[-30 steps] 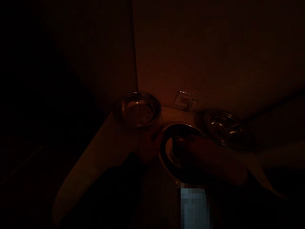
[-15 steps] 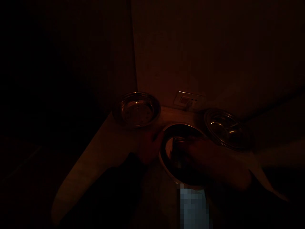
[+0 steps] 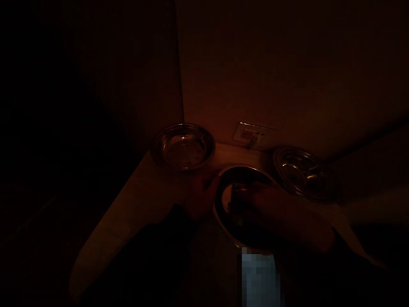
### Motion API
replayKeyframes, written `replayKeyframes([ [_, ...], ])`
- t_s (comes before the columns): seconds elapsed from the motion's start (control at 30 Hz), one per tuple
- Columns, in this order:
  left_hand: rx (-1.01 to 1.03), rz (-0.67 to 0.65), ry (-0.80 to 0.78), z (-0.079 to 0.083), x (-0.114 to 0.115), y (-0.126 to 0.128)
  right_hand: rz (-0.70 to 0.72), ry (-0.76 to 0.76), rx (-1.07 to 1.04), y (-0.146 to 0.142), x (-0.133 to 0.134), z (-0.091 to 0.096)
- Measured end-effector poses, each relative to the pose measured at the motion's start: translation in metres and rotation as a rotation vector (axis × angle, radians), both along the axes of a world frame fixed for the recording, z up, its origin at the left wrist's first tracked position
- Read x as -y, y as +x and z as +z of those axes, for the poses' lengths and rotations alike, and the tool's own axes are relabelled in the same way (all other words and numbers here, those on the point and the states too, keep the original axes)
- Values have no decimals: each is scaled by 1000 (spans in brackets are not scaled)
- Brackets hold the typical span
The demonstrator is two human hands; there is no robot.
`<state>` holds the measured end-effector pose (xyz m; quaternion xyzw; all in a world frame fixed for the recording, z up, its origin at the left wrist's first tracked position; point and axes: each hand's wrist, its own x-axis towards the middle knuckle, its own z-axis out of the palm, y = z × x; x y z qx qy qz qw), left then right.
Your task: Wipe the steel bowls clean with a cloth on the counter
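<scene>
With fingers indistinct, clamped or apart unreadable, brace round, dark, metallic-rimmed bowl (image 3: 243,171) with left hand (image 3: 198,198), working right hand (image 3: 255,198) inside.

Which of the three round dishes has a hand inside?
The dark-walled round dish at front centre: the right hand is inside it. The back-left shiny metal dish and far-right shiny metal dish hold no hand.
</scene>
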<state>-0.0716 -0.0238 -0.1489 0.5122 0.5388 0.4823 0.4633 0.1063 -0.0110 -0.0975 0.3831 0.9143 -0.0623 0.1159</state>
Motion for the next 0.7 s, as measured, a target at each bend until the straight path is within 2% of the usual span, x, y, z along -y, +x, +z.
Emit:
replayKeyframes([
  [0.1, -20, 25, -30, 1, 0, 0, 65, 19, -69, -4, 0, -4],
  [0.27, -39, 49, -12, 1, -1, 1, 208, -120, -171, -12, 10, -4],
  [0.37, -35, 46, -22, 0, -1, 1, 172, -104, -151, -10, 10, -3],
  [0.57, -48, 30, -19, 3, 0, 0, -25, 81, 53, -1, -3, -6],
  [0.7, -40, 47, 10, 1, 0, 0, 48, 65, -32, -4, -2, -9],
])
